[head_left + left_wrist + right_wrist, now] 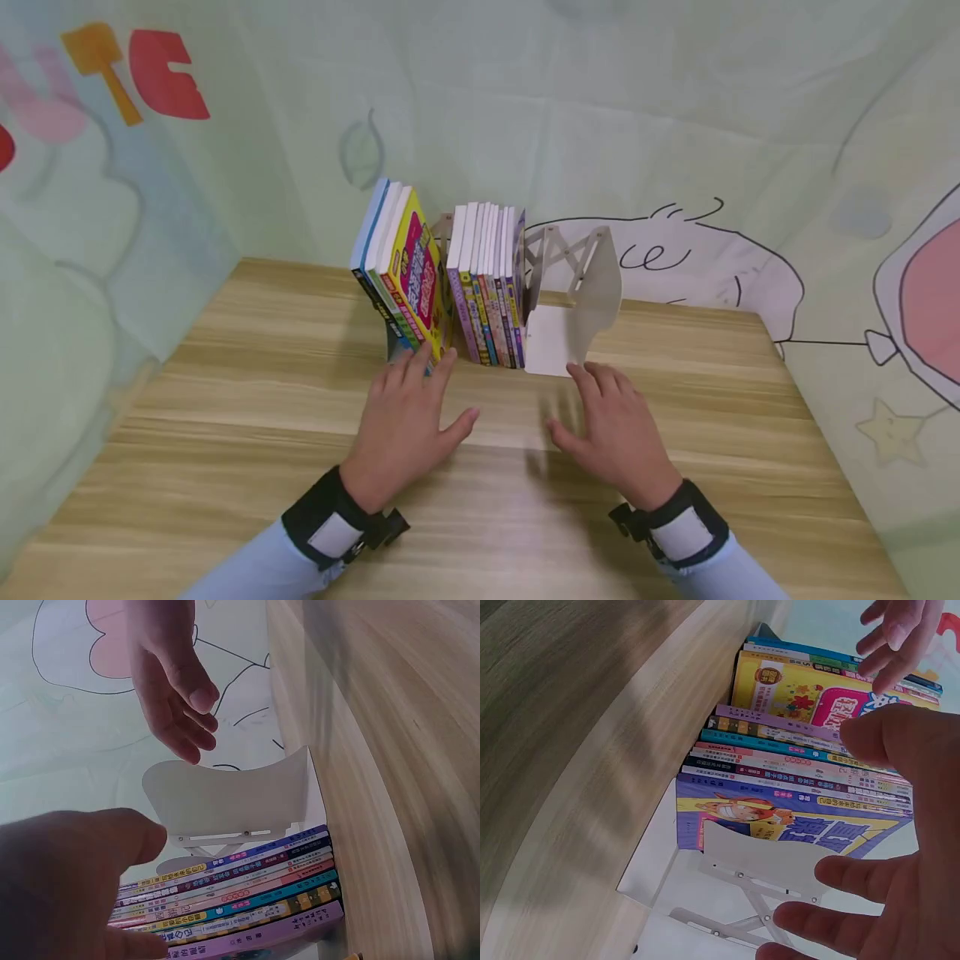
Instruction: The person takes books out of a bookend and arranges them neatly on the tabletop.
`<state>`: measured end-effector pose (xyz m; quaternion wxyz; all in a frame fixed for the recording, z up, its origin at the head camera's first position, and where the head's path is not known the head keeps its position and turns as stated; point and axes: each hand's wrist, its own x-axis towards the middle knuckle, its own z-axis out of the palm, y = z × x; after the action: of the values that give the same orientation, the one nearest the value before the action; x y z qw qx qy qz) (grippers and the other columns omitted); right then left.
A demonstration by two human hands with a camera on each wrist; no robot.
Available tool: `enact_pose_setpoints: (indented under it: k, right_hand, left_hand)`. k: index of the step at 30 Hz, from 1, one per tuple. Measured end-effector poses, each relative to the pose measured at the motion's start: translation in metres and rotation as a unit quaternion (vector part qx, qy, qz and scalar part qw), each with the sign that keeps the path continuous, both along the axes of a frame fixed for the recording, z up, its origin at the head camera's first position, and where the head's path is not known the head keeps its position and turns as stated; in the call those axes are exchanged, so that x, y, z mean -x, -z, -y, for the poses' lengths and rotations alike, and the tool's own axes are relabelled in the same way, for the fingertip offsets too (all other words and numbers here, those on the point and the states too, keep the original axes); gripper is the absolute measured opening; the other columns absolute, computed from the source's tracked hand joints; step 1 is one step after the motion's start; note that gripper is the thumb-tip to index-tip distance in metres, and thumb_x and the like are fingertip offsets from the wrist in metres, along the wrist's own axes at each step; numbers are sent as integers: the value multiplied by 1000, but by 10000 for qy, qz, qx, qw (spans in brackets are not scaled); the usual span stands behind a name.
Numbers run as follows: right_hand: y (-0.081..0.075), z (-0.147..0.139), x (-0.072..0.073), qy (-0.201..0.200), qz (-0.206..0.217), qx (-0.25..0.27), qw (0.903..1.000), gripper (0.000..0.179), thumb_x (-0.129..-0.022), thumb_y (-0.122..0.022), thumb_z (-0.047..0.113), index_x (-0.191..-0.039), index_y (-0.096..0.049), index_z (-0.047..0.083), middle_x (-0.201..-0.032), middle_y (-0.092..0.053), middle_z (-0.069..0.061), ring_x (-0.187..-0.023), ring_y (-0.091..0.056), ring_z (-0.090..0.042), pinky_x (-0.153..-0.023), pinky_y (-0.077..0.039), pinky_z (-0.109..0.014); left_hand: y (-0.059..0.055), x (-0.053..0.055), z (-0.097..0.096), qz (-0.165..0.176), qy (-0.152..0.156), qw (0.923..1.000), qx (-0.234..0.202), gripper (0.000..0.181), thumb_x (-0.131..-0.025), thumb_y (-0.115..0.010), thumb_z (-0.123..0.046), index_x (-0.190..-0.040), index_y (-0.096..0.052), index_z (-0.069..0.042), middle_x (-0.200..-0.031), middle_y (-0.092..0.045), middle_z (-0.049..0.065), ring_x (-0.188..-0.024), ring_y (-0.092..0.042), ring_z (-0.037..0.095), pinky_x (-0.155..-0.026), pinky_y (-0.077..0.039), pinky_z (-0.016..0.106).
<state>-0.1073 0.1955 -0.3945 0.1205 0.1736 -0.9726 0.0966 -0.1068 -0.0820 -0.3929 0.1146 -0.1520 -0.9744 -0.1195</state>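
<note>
My left hand (401, 429) is held out with fingers spread, in front of a leaning group of large books whose outermost is a yellow book (420, 267). Its fingertips overlap that book's lower edge in the head view; whether they touch cannot be told. Beside it, a row of thinner books (487, 292) stands upright, with a purple book (742, 814) at its right end. They sit in a white expandable book rack (597, 292) with crossed metal struts. My right hand (618, 433), fingers apart and holding nothing, hovers before the rack's right end.
The rack stands toward the back of a wood-grain table (495, 508). Printed fabric walls (465, 92) rise behind the table and on both sides. Between the thin books and the rack's right end plate lies a bare white base (549, 337).
</note>
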Motion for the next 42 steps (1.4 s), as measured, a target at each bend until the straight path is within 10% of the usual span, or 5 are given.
enact_pose_setpoints:
  k: [7,42]
  right_hand:
    - [2,1,0,1,256,55,9997,72,-85,-72,47,-140,-53,4,-135,-57,-21,-125,-54,-40,-103,-46,-56]
    - [11,-4,-3,-63,513,46,9987,57,-87,-73,43,-129,-63,5,-121,-65,-17,-109,-64,-35,-90,-55,-49]
  left_hand:
    - [2,-2,0,123,77,9998,-105,61,-93,-62,-50,-134,-61,-5,-126,-64,17,-115,-61,36,-87,-55,53]
    - [2,2,-2,276,333,9985,-343,53,-96,-60,-45,-131,-63,-5,-119,-69,13,-108,-66,31,-88,-56,47]
